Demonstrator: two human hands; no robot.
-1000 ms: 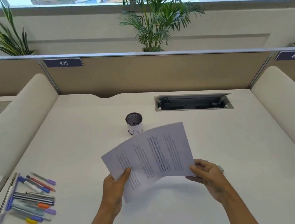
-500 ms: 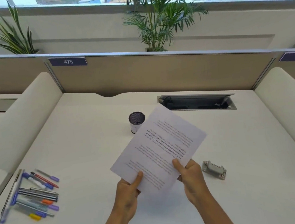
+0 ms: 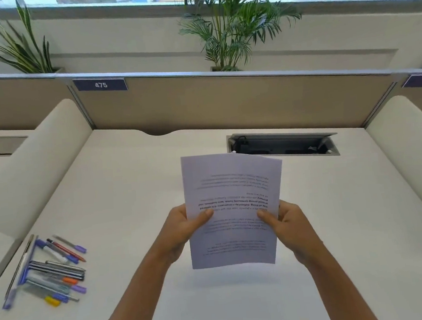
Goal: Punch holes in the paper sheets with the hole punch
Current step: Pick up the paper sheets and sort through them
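I hold the printed paper sheets [image 3: 232, 183] upright above the middle of the white desk [image 3: 120, 182], the text upside down to me. My left hand [image 3: 182, 227] grips their left edge with the thumb on the front. My right hand [image 3: 285, 224] grips the right edge the same way. The sheets' bottom edge hangs just above the desk. The hole punch is not visible; the sheets and my right hand cover the spot where it lay.
A pile of pens and markers [image 3: 52, 270] lies at the desk's near left. An open cable tray [image 3: 283, 144] is sunk into the desk behind the sheets. Padded side panels [image 3: 35, 158] and a back partition [image 3: 225, 100] bound the desk.
The sheets have turned from lying slanted to standing upright and squared between both hands. They now hide the dark pen cup and the hole punch that showed earlier.
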